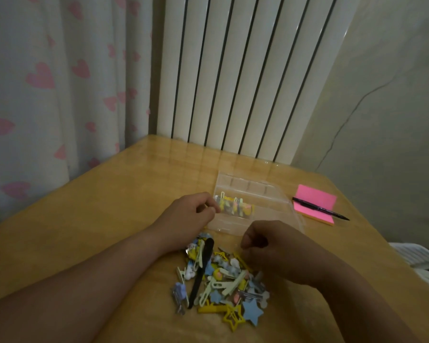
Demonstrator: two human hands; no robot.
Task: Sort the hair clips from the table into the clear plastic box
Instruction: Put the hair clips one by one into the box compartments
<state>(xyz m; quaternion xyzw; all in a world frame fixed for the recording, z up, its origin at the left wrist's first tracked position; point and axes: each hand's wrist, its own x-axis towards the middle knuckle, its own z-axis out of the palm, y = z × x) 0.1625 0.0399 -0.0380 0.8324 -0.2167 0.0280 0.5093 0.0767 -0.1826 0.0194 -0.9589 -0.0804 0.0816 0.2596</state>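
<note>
A clear plastic box (pixel 270 206) lies open on the table, with a few yellow and pale green hair clips (pixel 235 206) standing in its left part. Nearer me lies a pile of hair clips (pixel 223 280): blue and yellow stars, pale green bars, one long black clip. My left hand (pixel 193 214) is at the box's left edge, fingers curled, fingertips pinching the rim beside the clips inside. My right hand (pixel 270 243) hovers over the pile's upper right side with its fingers curled under. Whether it holds a clip is hidden.
A pink sticky-note pad (pixel 315 204) with a black pen (pixel 320 211) across it lies right of the box. The wooden table (pixel 109 214) stands against a white radiator (pixel 233 82). A heart-print curtain (pixel 47 82) hangs on the left.
</note>
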